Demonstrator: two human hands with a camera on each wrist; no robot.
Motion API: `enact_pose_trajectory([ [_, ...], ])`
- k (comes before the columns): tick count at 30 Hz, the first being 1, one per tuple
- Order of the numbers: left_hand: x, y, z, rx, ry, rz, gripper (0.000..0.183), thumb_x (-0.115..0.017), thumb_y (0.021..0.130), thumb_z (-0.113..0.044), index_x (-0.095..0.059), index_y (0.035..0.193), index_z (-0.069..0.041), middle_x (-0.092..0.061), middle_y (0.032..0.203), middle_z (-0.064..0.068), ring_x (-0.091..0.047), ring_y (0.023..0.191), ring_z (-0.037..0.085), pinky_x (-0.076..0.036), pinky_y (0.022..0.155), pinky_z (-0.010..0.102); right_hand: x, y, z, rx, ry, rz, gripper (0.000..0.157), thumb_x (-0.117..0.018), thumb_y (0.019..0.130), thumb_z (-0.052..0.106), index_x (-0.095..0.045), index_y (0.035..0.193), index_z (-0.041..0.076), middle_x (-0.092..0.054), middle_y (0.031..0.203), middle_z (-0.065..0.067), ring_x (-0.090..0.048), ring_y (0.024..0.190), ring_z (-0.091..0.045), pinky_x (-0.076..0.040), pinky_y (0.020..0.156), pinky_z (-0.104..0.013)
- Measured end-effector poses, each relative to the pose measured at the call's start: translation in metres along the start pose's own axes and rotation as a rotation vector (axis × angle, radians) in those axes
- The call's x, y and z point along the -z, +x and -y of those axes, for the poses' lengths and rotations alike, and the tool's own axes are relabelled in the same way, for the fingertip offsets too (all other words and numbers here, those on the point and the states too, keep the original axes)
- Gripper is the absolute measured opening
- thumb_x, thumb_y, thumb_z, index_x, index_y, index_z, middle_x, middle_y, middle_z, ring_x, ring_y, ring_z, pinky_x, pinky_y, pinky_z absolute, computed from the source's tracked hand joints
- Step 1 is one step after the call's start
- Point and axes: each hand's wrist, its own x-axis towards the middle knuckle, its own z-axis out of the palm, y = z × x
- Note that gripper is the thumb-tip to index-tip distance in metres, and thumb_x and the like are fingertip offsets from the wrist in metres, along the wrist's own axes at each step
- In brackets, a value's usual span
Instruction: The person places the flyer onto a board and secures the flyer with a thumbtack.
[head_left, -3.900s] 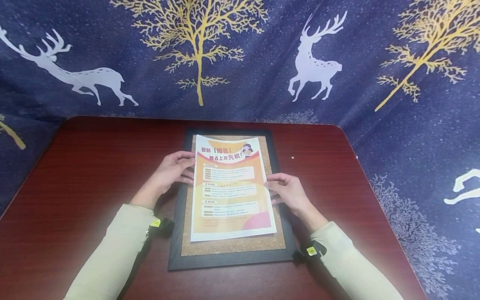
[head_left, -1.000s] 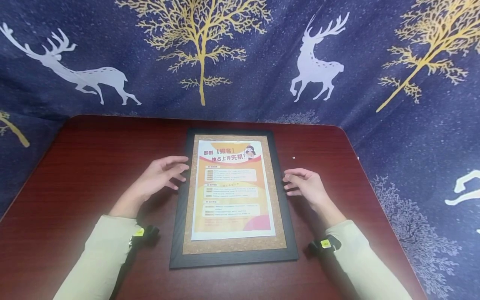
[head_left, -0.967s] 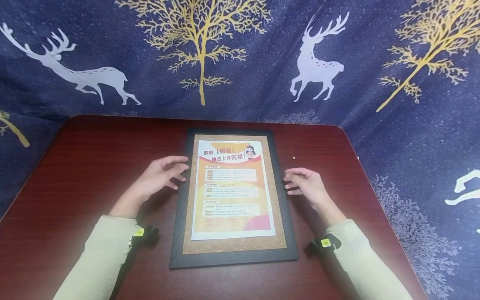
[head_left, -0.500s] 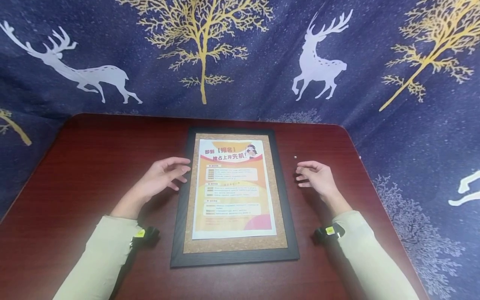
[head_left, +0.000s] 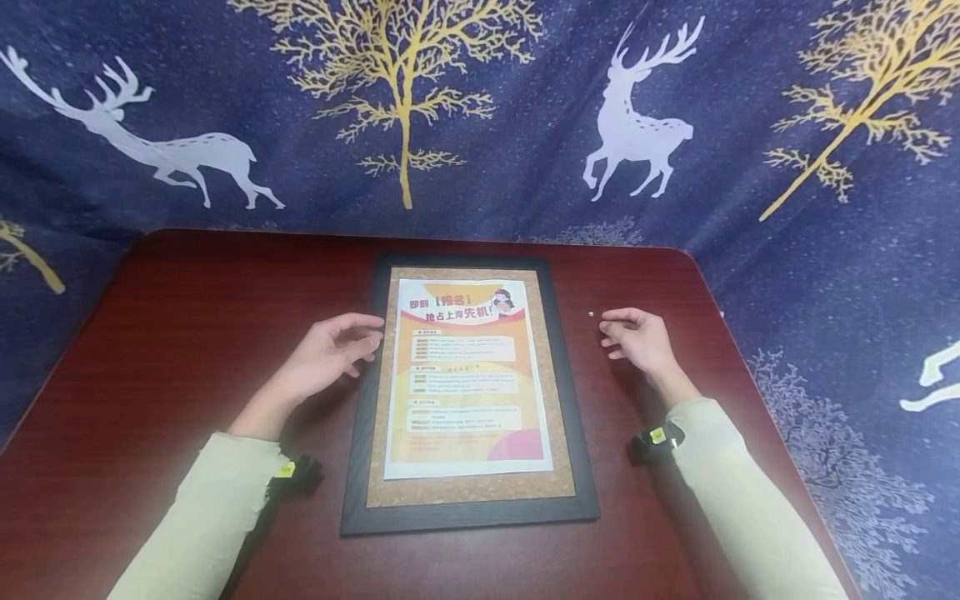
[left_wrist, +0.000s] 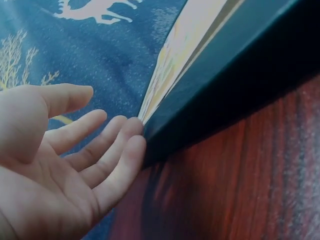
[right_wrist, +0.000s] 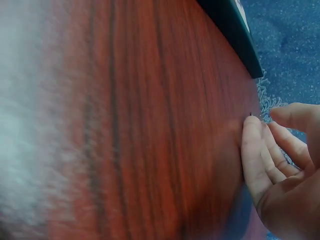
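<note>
A printed poster (head_left: 465, 442) in orange, yellow and pink lies flat on a cork board (head_left: 465, 492) with a black frame (head_left: 472, 517). My left hand (head_left: 330, 354) hovers at the frame's left side, fingers loosely bent and holding nothing. In the left wrist view its fingertips come close to the frame (left_wrist: 210, 105); I cannot tell whether they touch. To the right of the board, my right hand (head_left: 637, 337) is just beside a tiny pale object (head_left: 590, 314) on the table, too small to identify. Its fingers (right_wrist: 254, 150) are slightly bent, with no object visible between them.
The dark red wooden table (head_left: 195, 333) has rounded far corners. Behind it hangs a blue cloth (head_left: 510, 167) printed with white deer and golden trees. A black wrist device (head_left: 300, 475) is strapped on each sleeve.
Both hands let go of the poster's edges and drew apart; the poster now lies flatter and straighter on the cork. My right hand moved right and away, toward the tiny pale object.
</note>
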Motion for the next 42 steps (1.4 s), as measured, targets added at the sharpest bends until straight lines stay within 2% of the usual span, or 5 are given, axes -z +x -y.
enact_pose_trajectory([
  [7,-0.013,-0.002,-0.006,-0.119,0.157,-0.023,0.036,-0.068,0.095,-0.01,-0.063,0.131,-0.006,-0.067,0.118,0.012,-0.062,0.091,0.028,-0.056,0.062,0.038,0.0,0.011,-0.006,0.064,-0.096,-0.03,0.03,-0.064,0.095,0.001,-0.063,0.121,-0.013,-0.068,0.107,-0.033,-0.067,0.062,-0.007,-0.058,0.053,-0.027],
  [14,-0.021,-0.006,-0.013,-0.268,0.28,-0.007,0.034,-0.073,0.092,-0.009,-0.068,0.125,-0.005,-0.068,0.109,0.007,-0.061,0.086,0.02,-0.052,0.071,0.036,0.003,0.018,-0.009,0.103,-0.203,-0.049,0.028,-0.066,0.092,0.002,-0.067,0.118,-0.008,-0.071,0.097,-0.028,-0.064,0.06,-0.007,-0.057,0.05,-0.027],
  [18,-0.024,-0.008,-0.014,-0.325,0.347,0.032,0.035,-0.075,0.091,-0.012,-0.069,0.125,-0.007,-0.067,0.111,0.005,-0.06,0.094,0.021,-0.051,0.083,0.041,0.004,0.021,-0.009,0.109,-0.261,-0.058,0.026,-0.067,0.092,0.003,-0.069,0.117,-0.005,-0.072,0.092,-0.024,-0.064,0.06,-0.009,-0.056,0.05,-0.028],
  [23,-0.025,-0.011,-0.012,-0.364,0.429,0.071,0.039,-0.077,0.088,-0.011,-0.068,0.126,-0.009,-0.064,0.125,0.005,-0.058,0.114,0.023,-0.046,0.1,0.046,0.004,0.025,-0.009,0.111,-0.329,-0.053,0.025,-0.069,0.093,0.006,-0.07,0.118,0.001,-0.072,0.091,-0.02,-0.062,0.059,-0.01,-0.055,0.048,-0.028],
  [42,-0.032,-0.019,-0.008,-0.465,0.596,0.273,0.072,-0.087,0.079,-0.031,-0.058,0.142,-0.014,-0.046,0.153,0.01,-0.034,0.144,0.033,-0.023,0.117,0.056,0.002,0.035,-0.01,0.143,-0.418,0.023,0.026,-0.073,0.093,0.015,-0.071,0.118,0.009,-0.062,0.08,-0.009,-0.053,0.052,-0.014,-0.051,0.041,-0.032],
])
